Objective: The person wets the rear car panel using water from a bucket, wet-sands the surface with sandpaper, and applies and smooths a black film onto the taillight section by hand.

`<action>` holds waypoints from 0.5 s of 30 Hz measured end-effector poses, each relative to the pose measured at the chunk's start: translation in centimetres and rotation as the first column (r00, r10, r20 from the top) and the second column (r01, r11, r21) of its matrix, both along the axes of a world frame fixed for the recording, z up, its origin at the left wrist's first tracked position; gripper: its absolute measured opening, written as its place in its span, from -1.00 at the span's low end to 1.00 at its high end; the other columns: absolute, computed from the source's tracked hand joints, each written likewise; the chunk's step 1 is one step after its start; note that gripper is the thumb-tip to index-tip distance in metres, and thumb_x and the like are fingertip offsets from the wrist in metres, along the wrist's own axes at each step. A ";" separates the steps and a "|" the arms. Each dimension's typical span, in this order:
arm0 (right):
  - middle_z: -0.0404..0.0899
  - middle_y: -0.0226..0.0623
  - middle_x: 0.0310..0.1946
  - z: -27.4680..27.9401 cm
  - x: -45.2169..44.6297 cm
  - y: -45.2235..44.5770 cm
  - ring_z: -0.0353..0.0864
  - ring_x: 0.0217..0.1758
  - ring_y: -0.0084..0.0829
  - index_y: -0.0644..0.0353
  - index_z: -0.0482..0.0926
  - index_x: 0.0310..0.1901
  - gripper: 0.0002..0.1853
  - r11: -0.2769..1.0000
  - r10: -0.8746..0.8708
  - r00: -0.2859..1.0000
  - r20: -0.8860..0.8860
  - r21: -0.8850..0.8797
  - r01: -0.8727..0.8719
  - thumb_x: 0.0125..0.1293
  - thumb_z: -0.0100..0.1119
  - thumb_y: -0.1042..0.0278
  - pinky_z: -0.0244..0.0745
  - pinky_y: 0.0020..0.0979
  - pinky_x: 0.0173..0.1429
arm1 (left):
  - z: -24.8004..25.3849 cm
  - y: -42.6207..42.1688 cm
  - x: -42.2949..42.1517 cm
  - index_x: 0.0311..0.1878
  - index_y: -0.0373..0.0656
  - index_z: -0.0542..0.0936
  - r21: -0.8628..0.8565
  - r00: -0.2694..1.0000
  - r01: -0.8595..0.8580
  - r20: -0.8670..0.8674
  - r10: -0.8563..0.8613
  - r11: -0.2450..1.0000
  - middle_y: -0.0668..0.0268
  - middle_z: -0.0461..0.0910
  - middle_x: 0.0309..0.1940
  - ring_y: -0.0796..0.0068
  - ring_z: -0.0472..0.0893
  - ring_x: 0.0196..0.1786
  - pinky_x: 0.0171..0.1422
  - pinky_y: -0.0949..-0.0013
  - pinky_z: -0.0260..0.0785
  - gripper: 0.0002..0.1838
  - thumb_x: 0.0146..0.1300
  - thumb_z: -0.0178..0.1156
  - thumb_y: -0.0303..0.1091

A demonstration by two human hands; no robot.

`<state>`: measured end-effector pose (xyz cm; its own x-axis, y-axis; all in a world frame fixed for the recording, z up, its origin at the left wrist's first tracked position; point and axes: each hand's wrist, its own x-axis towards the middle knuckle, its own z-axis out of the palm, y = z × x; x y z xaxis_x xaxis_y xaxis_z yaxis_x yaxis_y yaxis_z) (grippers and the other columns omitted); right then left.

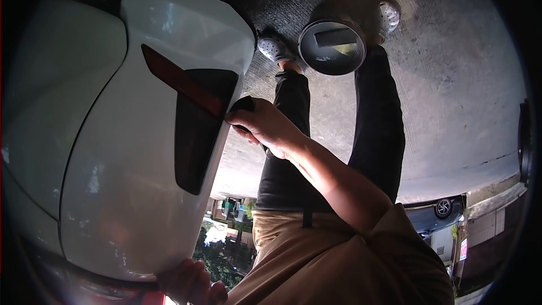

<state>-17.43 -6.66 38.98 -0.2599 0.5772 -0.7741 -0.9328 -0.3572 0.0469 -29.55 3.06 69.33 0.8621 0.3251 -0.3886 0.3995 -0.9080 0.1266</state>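
My right hand (265, 127) is closed round a dark, soft-looking piece (244, 105), perhaps a cloth, at the edge of a white car (135, 152). Its fingertips are beside the car's dark trim panel (197, 147) and the end of a long red reflector or light strip (180, 82). At the bottom left, my left hand (192, 282) is dim and partly cut off by the frame, close to the car's lower edge and a red light (127, 293). Its finger shape is unclear.
A round dark basin (333, 69) with a dark flat piece (335, 37) inside stands on the concrete floor (440, 107) between my feet in light clogs (275, 49). A parked car (426, 216), greenery (226, 257) and buildings appear inverted at the bottom.
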 end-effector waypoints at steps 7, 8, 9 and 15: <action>0.43 -0.47 -0.61 1.2 0.8 0.2 0.31 -0.65 -0.67 0.22 0.55 -0.32 -0.79 0.998 0.058 0.998 0.033 -0.005 -0.058 0.38 0.29 0.28 0.22 -0.53 -0.55 | 0.3 0.0 0.1 0.03 -0.24 0.56 -0.005 1.000 0.005 -0.005 -0.005 1.000 0.14 0.67 -0.15 0.15 0.68 -0.12 0.02 0.03 0.53 -0.65 0.40 0.11 -0.15; 0.44 -0.47 -0.61 1.9 0.7 0.3 0.32 -0.65 -0.67 0.22 0.55 -0.31 -0.79 0.996 0.084 0.996 0.037 -0.022 -0.083 0.38 0.30 0.28 0.23 -0.53 -0.55 | 0.2 0.1 0.2 0.03 -0.24 0.56 -0.006 1.000 0.005 -0.003 -0.005 1.000 0.14 0.67 -0.15 0.15 0.68 -0.12 0.02 0.03 0.53 -0.65 0.40 0.11 -0.15; 0.45 -0.47 -0.60 2.6 0.3 0.2 0.33 -0.64 -0.68 0.24 0.56 -0.27 -0.79 0.998 0.029 0.999 0.015 0.059 -0.030 0.38 0.30 0.28 0.23 -0.53 -0.55 | 0.3 0.1 0.2 0.03 -0.24 0.56 -0.006 1.000 0.006 -0.002 -0.006 1.000 0.14 0.67 -0.15 0.15 0.68 -0.12 0.03 0.03 0.53 -0.65 0.40 0.11 -0.15; 0.53 -0.40 -0.58 1.1 0.6 0.1 0.50 -0.54 -0.59 0.31 0.61 -0.27 -0.72 0.994 0.103 0.992 0.071 0.035 -0.105 0.36 0.28 0.20 0.40 -0.44 -0.39 | 0.9 0.2 0.3 0.03 -0.24 0.56 -0.015 1.000 0.007 -0.010 -0.007 1.000 0.14 0.67 -0.15 0.15 0.68 -0.12 0.03 0.03 0.53 -0.65 0.40 0.11 -0.15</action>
